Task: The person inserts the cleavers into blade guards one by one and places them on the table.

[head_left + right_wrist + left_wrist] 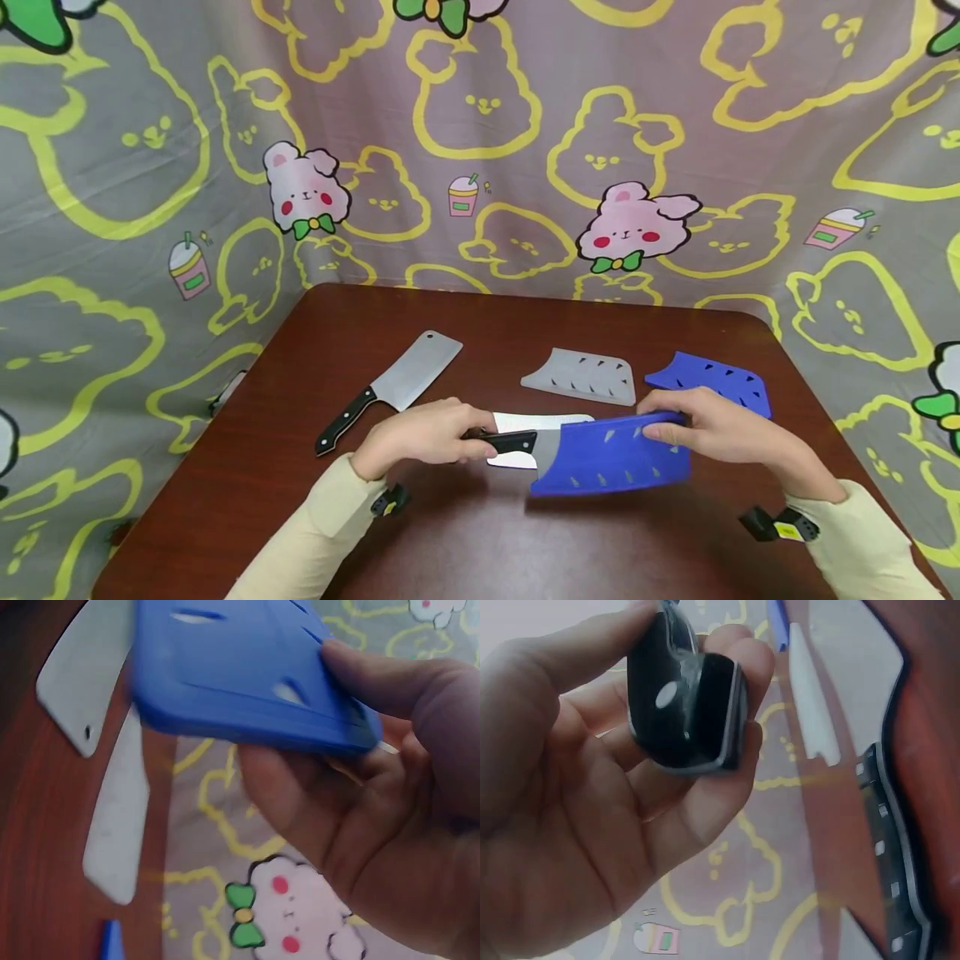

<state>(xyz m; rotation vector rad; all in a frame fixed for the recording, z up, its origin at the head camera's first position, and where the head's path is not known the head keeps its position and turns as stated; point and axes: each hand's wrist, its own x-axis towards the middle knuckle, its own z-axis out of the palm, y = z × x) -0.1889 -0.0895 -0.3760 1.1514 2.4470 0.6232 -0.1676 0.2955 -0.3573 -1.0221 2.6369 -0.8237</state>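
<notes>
My left hand [431,433] grips the black handle [513,442] of a cleaver [548,450], whose blade runs into a blue blade sheath [611,458] with small slots. Only a strip of metal by the handle shows outside it. At the far end, my right hand [716,425] pinches the upper corner of the sheath between thumb and fingers. In the left wrist view the handle's butt [686,712] with a rivet lies in the curled fingers. The right wrist view shows the sheath's closed end [247,712] held by that hand.
Behind the held cleaver lies another blade [543,420], partly covered. A second cleaver [416,373] with a black riveted handle rests at the left of the brown table [247,467]. Further back are a grey sheath [581,375] and another blue sheath [720,382]. A patterned curtain [480,242] encloses the table.
</notes>
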